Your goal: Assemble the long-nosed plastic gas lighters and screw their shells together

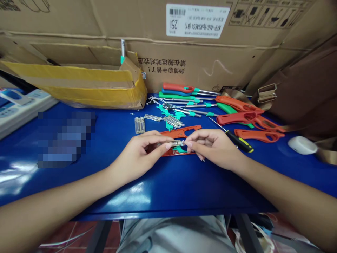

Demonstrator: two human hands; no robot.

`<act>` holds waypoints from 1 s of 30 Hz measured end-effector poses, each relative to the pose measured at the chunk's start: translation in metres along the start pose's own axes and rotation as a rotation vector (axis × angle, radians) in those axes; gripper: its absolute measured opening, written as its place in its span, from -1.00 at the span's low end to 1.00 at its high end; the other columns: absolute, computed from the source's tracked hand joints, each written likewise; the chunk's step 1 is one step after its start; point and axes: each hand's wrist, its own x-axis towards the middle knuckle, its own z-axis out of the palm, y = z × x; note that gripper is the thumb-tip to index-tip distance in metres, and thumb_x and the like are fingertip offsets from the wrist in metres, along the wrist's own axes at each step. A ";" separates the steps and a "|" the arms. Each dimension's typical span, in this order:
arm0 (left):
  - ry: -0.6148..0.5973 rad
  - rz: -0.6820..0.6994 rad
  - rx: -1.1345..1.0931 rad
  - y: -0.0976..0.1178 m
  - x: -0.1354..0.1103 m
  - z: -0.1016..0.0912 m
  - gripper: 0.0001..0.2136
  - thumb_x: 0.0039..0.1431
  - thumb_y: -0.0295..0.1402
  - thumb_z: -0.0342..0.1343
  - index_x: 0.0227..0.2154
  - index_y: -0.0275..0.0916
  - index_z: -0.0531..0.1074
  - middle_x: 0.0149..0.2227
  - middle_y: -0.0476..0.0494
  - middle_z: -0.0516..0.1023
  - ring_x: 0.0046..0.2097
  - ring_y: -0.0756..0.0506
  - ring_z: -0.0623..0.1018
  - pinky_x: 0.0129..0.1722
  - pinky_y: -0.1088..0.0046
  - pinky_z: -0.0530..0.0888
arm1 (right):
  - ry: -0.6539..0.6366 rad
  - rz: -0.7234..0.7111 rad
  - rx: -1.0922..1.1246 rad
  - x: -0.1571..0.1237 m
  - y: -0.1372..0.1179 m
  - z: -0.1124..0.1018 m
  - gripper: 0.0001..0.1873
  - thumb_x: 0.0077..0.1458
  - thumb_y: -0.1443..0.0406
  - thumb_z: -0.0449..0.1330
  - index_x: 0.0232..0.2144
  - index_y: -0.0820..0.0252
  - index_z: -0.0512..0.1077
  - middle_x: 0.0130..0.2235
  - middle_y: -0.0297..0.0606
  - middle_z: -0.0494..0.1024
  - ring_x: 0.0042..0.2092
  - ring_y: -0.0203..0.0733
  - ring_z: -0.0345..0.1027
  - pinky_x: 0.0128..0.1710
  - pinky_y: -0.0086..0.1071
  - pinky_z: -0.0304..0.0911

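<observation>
My left hand (147,149) is closed around a small clear lighter fuel tank (176,143), its metal-coloured end pointing right. At that end, my right hand (213,146) pinches a tiny part too small to make out. Beneath both hands lies an opened orange lighter casing (181,132), with a teal trigger piece (179,149) and thin white wires in its nearer half. Just behind, more clear fuel tanks (172,121) rest on the blue table, some beside teal plastic pieces (166,111).
Several long-nosed lighters (177,87) and metal tubes lie at the back. Orange casings (259,135), a black-and-yellow screwdriver (240,141) and a white mouse-shaped object (302,144) are on the right. A yellow-taped cardboard box (100,86) stands back left, near a power strip (28,105).
</observation>
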 end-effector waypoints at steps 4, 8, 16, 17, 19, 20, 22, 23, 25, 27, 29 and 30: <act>-0.010 0.016 0.020 0.001 0.000 0.000 -0.79 0.30 -0.27 0.19 -0.12 -0.20 0.66 -0.23 -0.11 0.63 -0.22 -0.05 0.58 -0.24 0.47 0.46 | -0.008 -0.003 -0.024 0.000 0.000 0.000 -0.72 0.03 0.09 0.36 -0.37 0.21 0.55 -0.46 -0.32 0.56 -0.60 -0.42 0.23 -0.61 -0.47 0.17; -0.007 0.030 0.020 0.000 0.000 0.001 -0.81 0.29 -0.28 0.21 -0.14 -0.19 0.66 -0.24 -0.11 0.64 -0.23 -0.04 0.58 -0.24 0.48 0.46 | -0.016 0.004 -0.027 0.000 0.000 0.000 -0.73 0.02 0.12 0.36 -0.38 0.22 0.54 -0.46 -0.31 0.57 -0.59 -0.43 0.23 -0.60 -0.48 0.15; -0.010 0.046 0.041 0.002 -0.001 0.001 -0.82 0.28 -0.30 0.21 -0.14 -0.17 0.67 -0.27 -0.11 0.62 -0.28 -0.03 0.55 -0.31 0.49 0.44 | -0.034 0.014 -0.033 -0.001 -0.002 0.000 -0.77 0.03 0.16 0.35 -0.37 0.22 0.55 -0.47 -0.31 0.57 -0.59 -0.42 0.23 -0.60 -0.48 0.15; -0.012 0.044 0.038 0.001 -0.001 0.002 -0.82 0.28 -0.30 0.21 -0.14 -0.17 0.67 -0.26 -0.12 0.62 -0.27 -0.04 0.56 -0.30 0.48 0.44 | -0.034 0.017 -0.034 -0.001 -0.002 0.000 -0.78 0.03 0.16 0.35 -0.37 0.22 0.55 -0.47 -0.31 0.57 -0.59 -0.42 0.22 -0.60 -0.48 0.15; -0.020 0.032 0.030 0.001 -0.001 0.002 -0.81 0.29 -0.29 0.21 -0.13 -0.17 0.67 -0.24 -0.13 0.63 -0.26 -0.05 0.56 -0.29 0.47 0.45 | -0.034 0.020 -0.037 -0.001 -0.002 0.000 -0.78 0.03 0.16 0.35 -0.38 0.22 0.55 -0.47 -0.31 0.57 -0.59 -0.42 0.22 -0.60 -0.49 0.16; -0.025 0.026 0.026 0.000 -0.001 0.002 -0.81 0.29 -0.29 0.21 -0.13 -0.17 0.67 -0.24 -0.13 0.62 -0.25 -0.06 0.56 -0.29 0.47 0.45 | -0.035 0.022 -0.040 -0.001 -0.002 0.000 -0.78 0.03 0.17 0.35 -0.38 0.22 0.55 -0.47 -0.31 0.57 -0.59 -0.42 0.22 -0.60 -0.49 0.16; -0.029 0.021 0.023 0.000 -0.001 0.002 -0.81 0.29 -0.29 0.21 -0.12 -0.17 0.67 -0.25 -0.13 0.62 -0.26 -0.06 0.56 -0.30 0.46 0.45 | -0.039 0.024 -0.052 -0.001 -0.002 0.000 -0.79 0.04 0.18 0.34 -0.39 0.23 0.55 -0.47 -0.31 0.57 -0.59 -0.43 0.22 -0.61 -0.50 0.15; -0.032 0.022 0.023 -0.001 -0.001 0.003 -0.80 0.29 -0.28 0.21 -0.12 -0.17 0.67 -0.25 -0.13 0.62 -0.26 -0.05 0.56 -0.30 0.46 0.45 | -0.043 0.026 -0.060 -0.001 -0.002 0.000 -0.80 0.05 0.18 0.34 -0.39 0.23 0.55 -0.47 -0.31 0.57 -0.59 -0.43 0.22 -0.61 -0.50 0.15; -0.038 0.031 0.023 -0.001 -0.001 0.003 -0.81 0.30 -0.28 0.21 -0.13 -0.17 0.67 -0.25 -0.12 0.62 -0.25 -0.05 0.56 -0.28 0.46 0.45 | -0.048 0.031 -0.069 -0.001 -0.002 0.000 -0.80 0.07 0.19 0.32 -0.38 0.23 0.55 -0.46 -0.30 0.58 -0.58 -0.43 0.23 -0.61 -0.50 0.16; -0.040 0.039 0.026 -0.002 -0.001 0.003 -0.81 0.30 -0.28 0.20 -0.13 -0.16 0.67 -0.25 -0.11 0.62 -0.26 -0.05 0.56 -0.29 0.47 0.45 | -0.055 0.034 -0.068 0.000 -0.002 0.000 -0.81 0.08 0.19 0.32 -0.37 0.23 0.54 -0.46 -0.31 0.58 -0.59 -0.43 0.24 -0.60 -0.50 0.18; -0.032 0.053 0.039 -0.002 0.000 0.002 -0.81 0.30 -0.29 0.21 -0.12 -0.17 0.66 -0.26 -0.11 0.62 -0.27 -0.04 0.56 -0.31 0.48 0.45 | -0.066 0.029 -0.062 -0.001 -0.003 0.001 -0.80 0.08 0.18 0.32 -0.37 0.22 0.53 -0.45 -0.32 0.59 -0.59 -0.43 0.25 -0.60 -0.50 0.20; -0.028 0.071 0.051 -0.001 0.001 0.001 -0.81 0.30 -0.29 0.21 -0.12 -0.17 0.66 -0.25 -0.11 0.62 -0.27 -0.03 0.56 -0.31 0.49 0.45 | -0.072 0.024 -0.060 -0.001 -0.004 0.000 -0.79 0.08 0.17 0.32 -0.37 0.22 0.53 -0.44 -0.32 0.58 -0.58 -0.42 0.26 -0.59 -0.49 0.20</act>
